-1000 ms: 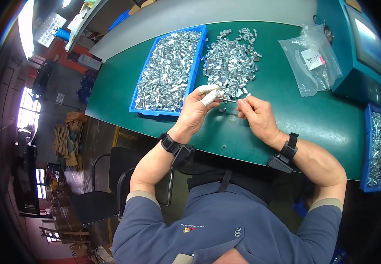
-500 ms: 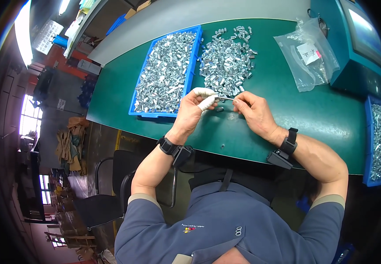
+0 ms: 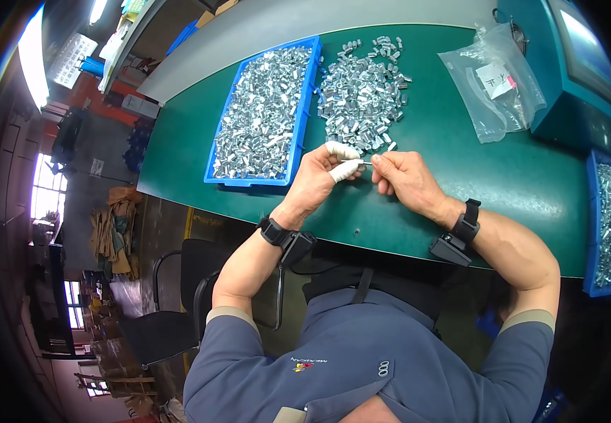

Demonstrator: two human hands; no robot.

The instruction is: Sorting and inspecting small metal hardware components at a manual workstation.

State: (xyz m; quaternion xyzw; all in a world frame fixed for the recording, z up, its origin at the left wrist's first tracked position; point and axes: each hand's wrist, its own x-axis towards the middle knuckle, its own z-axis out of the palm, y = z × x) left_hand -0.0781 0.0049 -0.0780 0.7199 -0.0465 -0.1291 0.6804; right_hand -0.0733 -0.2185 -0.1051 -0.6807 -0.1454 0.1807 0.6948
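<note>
My left hand, with white covers on its thumb and forefinger, pinches at the near end of a pile of small silver metal sleeves. Whatever sits between those fingertips is too small and covered to make out. A thin metal rod bridges the gap to my right hand, whose thumb and forefinger are closed on its other end. Both hands are above the green table. To the left of the pile stands a blue tray filled with similar silver pieces.
A clear plastic bag with a white label lies at the back right, beside a teal machine with a screen. Another blue tray of metal pieces is at the right edge. A black chair stands at left.
My hands have come closer together, and less of the rod shows between them. My left hand has shifted slightly right. Part of what looks like another person's arm now shows beside the right tray.
</note>
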